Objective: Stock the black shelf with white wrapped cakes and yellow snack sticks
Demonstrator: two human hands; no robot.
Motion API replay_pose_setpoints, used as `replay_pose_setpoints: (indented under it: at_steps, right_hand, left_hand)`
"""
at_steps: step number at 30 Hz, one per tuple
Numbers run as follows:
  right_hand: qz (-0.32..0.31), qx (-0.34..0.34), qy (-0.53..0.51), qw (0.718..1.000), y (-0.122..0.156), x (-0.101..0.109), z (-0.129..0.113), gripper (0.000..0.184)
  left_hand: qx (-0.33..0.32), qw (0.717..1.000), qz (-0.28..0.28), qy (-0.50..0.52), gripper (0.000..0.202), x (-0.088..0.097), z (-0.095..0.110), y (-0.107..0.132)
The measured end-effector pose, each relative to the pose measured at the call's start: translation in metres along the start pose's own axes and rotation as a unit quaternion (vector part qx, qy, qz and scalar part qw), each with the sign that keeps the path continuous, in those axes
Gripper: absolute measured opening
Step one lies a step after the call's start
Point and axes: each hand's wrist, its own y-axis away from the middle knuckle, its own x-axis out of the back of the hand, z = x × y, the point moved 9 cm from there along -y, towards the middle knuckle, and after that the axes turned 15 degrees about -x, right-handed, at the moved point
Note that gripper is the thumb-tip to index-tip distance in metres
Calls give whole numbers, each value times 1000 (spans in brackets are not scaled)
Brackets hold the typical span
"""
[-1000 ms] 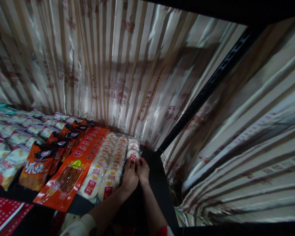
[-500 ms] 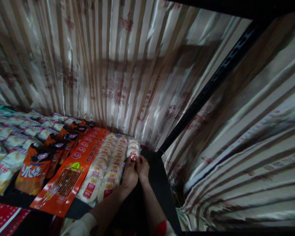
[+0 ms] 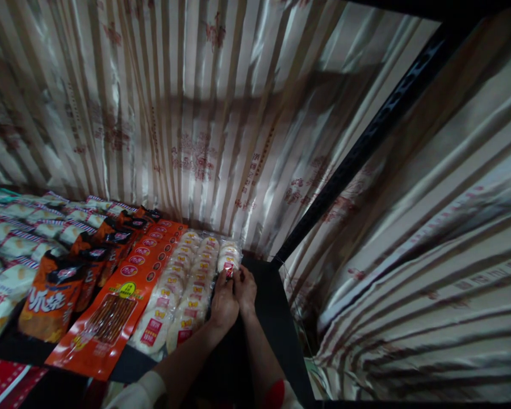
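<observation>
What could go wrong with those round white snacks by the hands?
The left hand and right hand are at the near end of the short row of white snacks; squeezing hard might break some. The left forearm crosses in front of the neighbouring row, so it might nudge that too.

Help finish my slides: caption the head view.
Left hand and right hand touch a short row of wrapped white snacks beside two longer rows.

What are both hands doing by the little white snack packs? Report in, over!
Left hand and right hand together at front snack pack of shortest row; exact grip unclear. Longer white row close beside left hand.
</observation>
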Motion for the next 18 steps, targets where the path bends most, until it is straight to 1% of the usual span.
replay_pose_setpoints:
  at_steps: [4,8,11,16,18]
  right_hand:
    - [5,3,2,1000,2,1,-2,43]
    - [-3,3,11,1000,3,-1,-2,44]
    - [-6,2,18,1000,3,-2,-2,43]
    - [-8,-1,25,1000,3,-4,0,43]
    - [-5,4,24,1000,3,-3,0,46]
  left_hand:
    - [-15,1000,-11,-2,49,0,2,2]
    - [-26,999,-29,-23,50,-2,2,1]
    - [-32,998,-33,-39,50,-4,1,1]
    - [-72,994,-39,-74,55,-12,2,2]
    - [-78,992,-41,-89,57,-13,2,3]
